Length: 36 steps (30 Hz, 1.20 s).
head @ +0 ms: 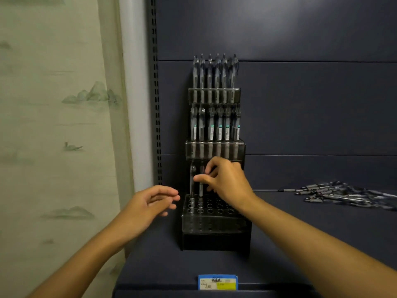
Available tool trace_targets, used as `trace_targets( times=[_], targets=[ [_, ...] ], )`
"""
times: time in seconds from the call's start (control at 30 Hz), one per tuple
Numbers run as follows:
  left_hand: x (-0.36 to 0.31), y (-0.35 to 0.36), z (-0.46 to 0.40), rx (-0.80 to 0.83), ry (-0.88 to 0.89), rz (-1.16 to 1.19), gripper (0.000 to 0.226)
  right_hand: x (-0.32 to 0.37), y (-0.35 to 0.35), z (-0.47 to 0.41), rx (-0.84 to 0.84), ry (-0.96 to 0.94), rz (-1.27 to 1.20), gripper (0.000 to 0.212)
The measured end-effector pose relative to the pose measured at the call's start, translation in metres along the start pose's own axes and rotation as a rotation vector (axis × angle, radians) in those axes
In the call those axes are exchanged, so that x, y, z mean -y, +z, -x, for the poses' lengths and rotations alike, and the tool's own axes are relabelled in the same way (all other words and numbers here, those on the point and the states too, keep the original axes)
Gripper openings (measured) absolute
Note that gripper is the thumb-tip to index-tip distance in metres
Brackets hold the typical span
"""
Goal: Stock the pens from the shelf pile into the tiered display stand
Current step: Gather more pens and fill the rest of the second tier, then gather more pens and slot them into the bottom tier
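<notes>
A black tiered display stand (214, 231) stands on the dark shelf against the back panel. Its top and middle tiers are full of upright pens (214, 130). In the bottom tier two pens stand at the left; the other holes are bare. My right hand (225, 181) pinches the second pen (201, 190) near its top, the pen upright with its tip in a hole. My left hand (150, 203) hovers open just left of the stand, holding nothing. A loose pile of pens (339, 194) lies on the shelf at the right.
A blue and yellow price tag (218, 282) is fixed to the shelf's front edge. A slotted upright (155, 93) runs along the shelf's left side. Left of it hangs a pale green wall covering with a landscape print (53, 125).
</notes>
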<state>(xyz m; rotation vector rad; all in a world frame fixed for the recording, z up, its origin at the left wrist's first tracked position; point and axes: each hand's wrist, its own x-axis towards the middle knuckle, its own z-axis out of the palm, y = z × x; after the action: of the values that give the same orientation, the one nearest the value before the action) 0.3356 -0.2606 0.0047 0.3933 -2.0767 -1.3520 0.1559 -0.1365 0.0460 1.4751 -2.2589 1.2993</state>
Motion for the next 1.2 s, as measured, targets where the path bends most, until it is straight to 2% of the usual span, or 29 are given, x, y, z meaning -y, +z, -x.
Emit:
trace_targets(
  times=[0.13, 0.27, 0.37, 0.53, 0.7, 0.9, 1.1, 1.2],
  targets=[
    [-0.011, 0.005, -0.002, 0.032, 0.113, -0.057, 0.023, 0.003, -0.001, 0.004, -0.001, 0.002, 0.064, 0.038],
    [-0.038, 0.037, -0.006, 0.063, 0.284, -0.261, 0.022, -0.016, -0.043, 0.036, 0.003, -0.097, 0.023, 0.025],
    [-0.062, 0.081, -0.014, 0.120, 0.378, -0.425, 0.020, -0.059, -0.089, 0.064, -0.034, -0.156, 0.152, 0.022],
    [-0.081, 0.193, -0.032, 0.308, 0.502, -0.620, 0.015, -0.147, -0.156, 0.093, 0.049, -0.030, 0.385, 0.034],
    [-0.074, 0.316, -0.067, 0.444, 0.425, -0.707, 0.026, -0.227, -0.222, 0.114, 0.118, 0.048, 0.445, 0.038],
    [-0.070, 0.422, -0.121, 0.434, 0.372, -0.953, 0.045, -0.309, -0.285, 0.102, 0.246, 0.061, 0.555, 0.052],
    [-0.068, 0.463, -0.157, 0.448, 0.270, -1.077, 0.056, -0.363, -0.305, 0.072, 0.372, 0.090, 0.604, 0.068],
    [-0.059, 0.465, -0.165, 0.458, 0.186, -1.094, 0.064, -0.380, -0.310, 0.067, 0.432, 0.100, 0.597, 0.068]
  ],
)
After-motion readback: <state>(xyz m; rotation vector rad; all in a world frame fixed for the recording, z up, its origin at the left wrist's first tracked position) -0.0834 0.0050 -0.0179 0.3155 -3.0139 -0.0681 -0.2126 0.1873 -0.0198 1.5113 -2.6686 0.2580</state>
